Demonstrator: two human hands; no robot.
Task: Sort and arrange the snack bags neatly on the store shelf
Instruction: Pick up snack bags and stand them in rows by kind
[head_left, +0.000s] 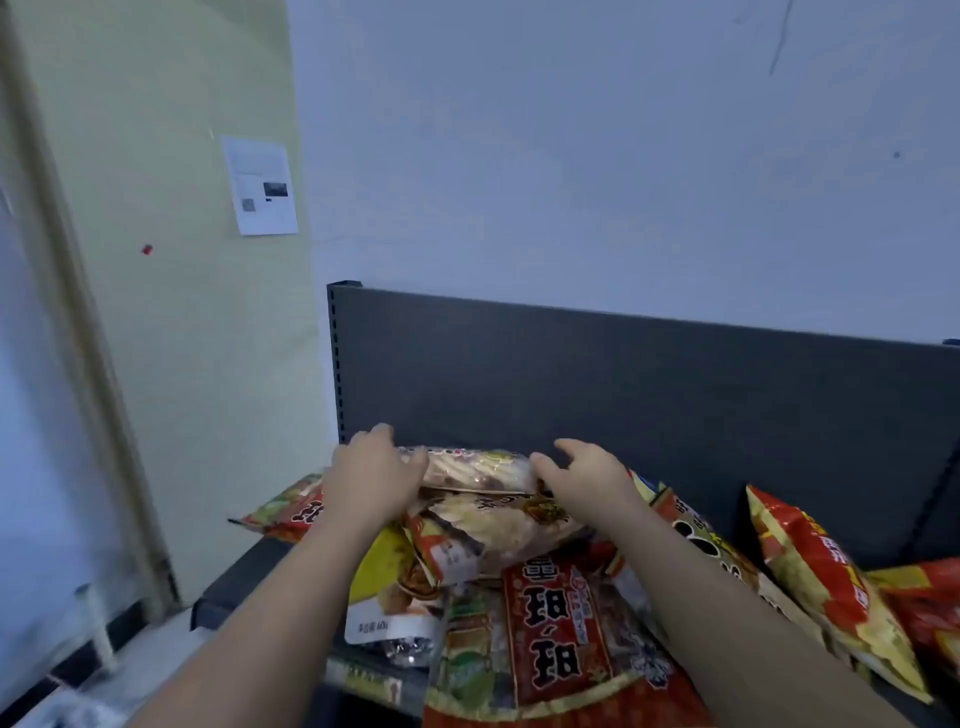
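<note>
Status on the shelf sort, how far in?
Early. Done: nothing looks lined up yet; bags lie in a loose heap on the shelf, and a red bag leans at the right. In hand: left hand and right hand hold the ends of a clear cracker bag atop the pile. Left: nearly all of the sorting.

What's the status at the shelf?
Left hand and right hand grip clear snack bag by its ends. Bag above jumbled pile. Nothing blocking.
</note>
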